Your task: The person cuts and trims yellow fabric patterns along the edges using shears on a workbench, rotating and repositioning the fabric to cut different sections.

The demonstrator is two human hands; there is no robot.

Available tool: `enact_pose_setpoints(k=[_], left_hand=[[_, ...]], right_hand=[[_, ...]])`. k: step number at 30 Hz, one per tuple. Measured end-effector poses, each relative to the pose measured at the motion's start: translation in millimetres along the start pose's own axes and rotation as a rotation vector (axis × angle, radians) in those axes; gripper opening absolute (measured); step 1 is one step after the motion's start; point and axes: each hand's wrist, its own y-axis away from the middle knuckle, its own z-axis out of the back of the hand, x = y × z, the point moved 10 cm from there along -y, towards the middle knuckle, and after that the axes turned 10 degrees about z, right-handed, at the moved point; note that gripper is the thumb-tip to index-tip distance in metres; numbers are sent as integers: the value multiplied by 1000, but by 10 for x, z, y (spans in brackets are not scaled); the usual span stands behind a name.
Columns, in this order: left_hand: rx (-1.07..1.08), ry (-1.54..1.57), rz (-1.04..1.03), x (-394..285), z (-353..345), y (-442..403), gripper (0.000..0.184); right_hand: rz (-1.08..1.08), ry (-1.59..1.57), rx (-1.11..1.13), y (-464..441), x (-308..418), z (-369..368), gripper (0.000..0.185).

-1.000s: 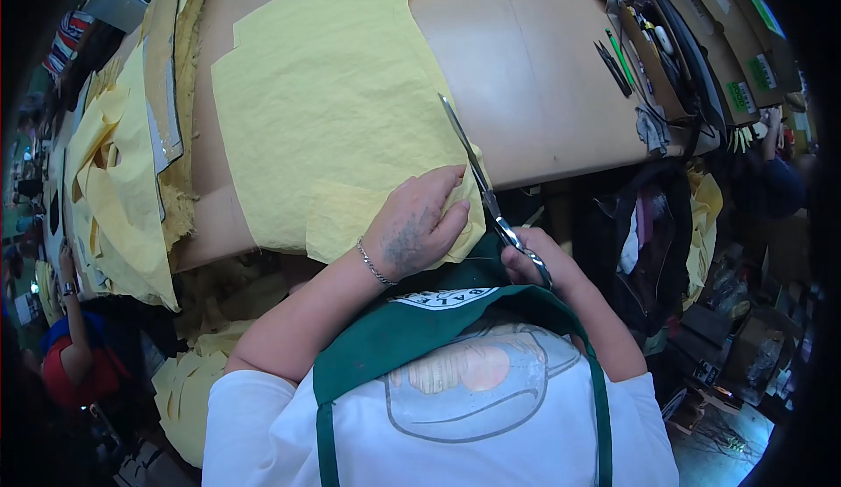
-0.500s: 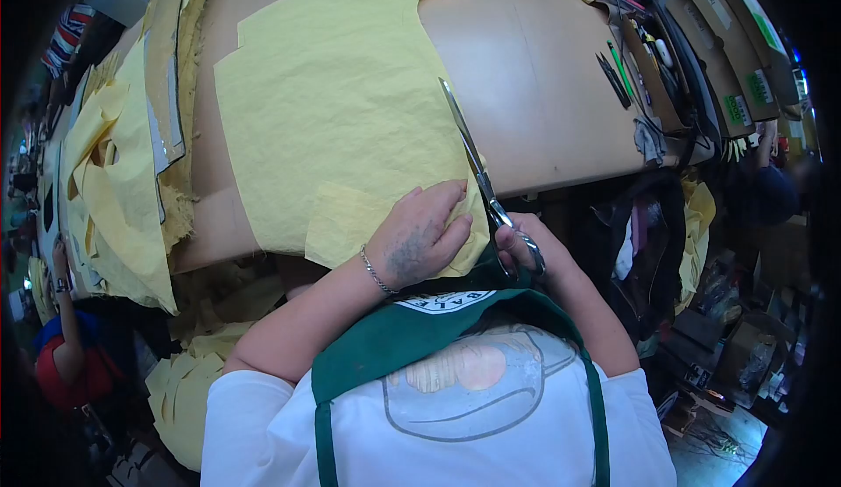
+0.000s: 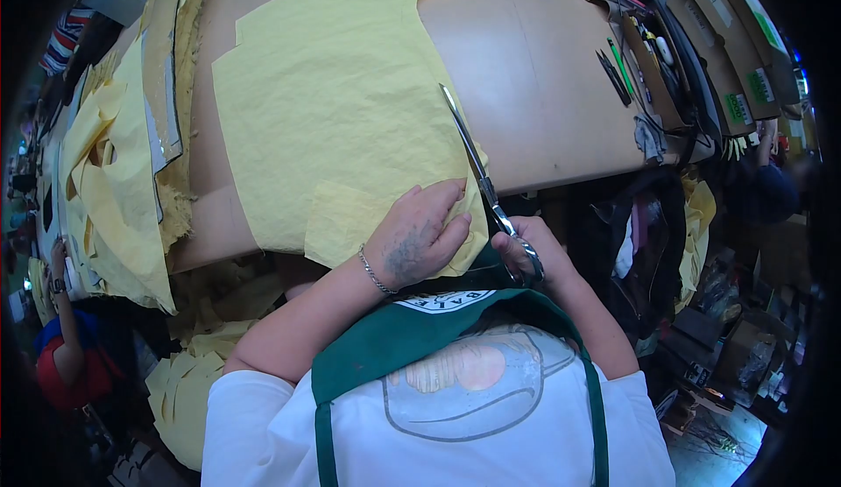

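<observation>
A large piece of yellow fabric lies flat on the table, its near right corner at the table's front edge. My left hand rests on that corner, thumb and fingers pinching the cloth. Long metal scissors lie along the fabric's right edge, tips pointing away from me. My right hand is wrapped round their handles, and the blades look nearly closed. A smaller yellow piece shows against the near part of the fabric, left of my left hand.
More yellow cloth and cardboard strips lie at the left of the table. Pens, a tool box and a grey rag are at the right. A co-worker's arm shows far left.
The scissors' handles have come closer together, and my right hand has shifted slightly left. My left hand stays on the cloth, nearly unmoved.
</observation>
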Motion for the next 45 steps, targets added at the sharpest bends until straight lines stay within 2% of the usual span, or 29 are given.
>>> enact_pose_setpoints(k=[5, 12, 21, 24, 26, 27, 28, 30, 33, 36, 37, 40, 43, 45], left_hand=[[-17, 3, -5, 8, -9, 8, 32], [-20, -8, -22, -5, -31, 29, 32], [101, -40, 7, 18, -162, 63, 19], [18, 59, -33, 51, 65, 68, 22], [-293, 89, 129, 287, 684, 112, 27], [-481, -94, 90, 347, 1056, 174, 37], [-654, -215, 177, 558, 1400, 297, 38], [-880, -847, 206, 753, 1795, 566, 41], [-831, -809, 412, 1181, 1909, 683, 37], [-862, -600, 296, 1091, 1810, 622, 41], [-858, -402, 375, 1151, 1843, 617, 39], [-773, -273, 369, 1203, 1858, 651, 35], [-776, -376, 231, 1002, 1863, 996, 33], [-695, -415, 387, 1051, 1840, 1276, 32]], right_hand=[[-28, 25, -21, 27, 0, 5, 64], [-2, -37, 69, -75, 57, -40, 70], [9, -26, 64, -261, 45, -8, 74], [5, -24, 72, -254, 50, -15, 73], [8, -17, 83, -247, 67, -19, 72], [12, -14, 70, -242, 77, -2, 71], [17, -11, 57, -238, 90, 4, 70], [21, -8, 38, -240, 109, 1, 69], [43, -3, 35, -235, 141, 12, 66], [22, 18, 77, -269, 76, 14, 66], [33, 6, 88, -263, 116, 3, 66], [49, 52, 88, -279, 117, 5, 63], [34, 79, 121, -259, 103, -78, 60], [-26, 120, 173, -234, 74, -198, 60]])
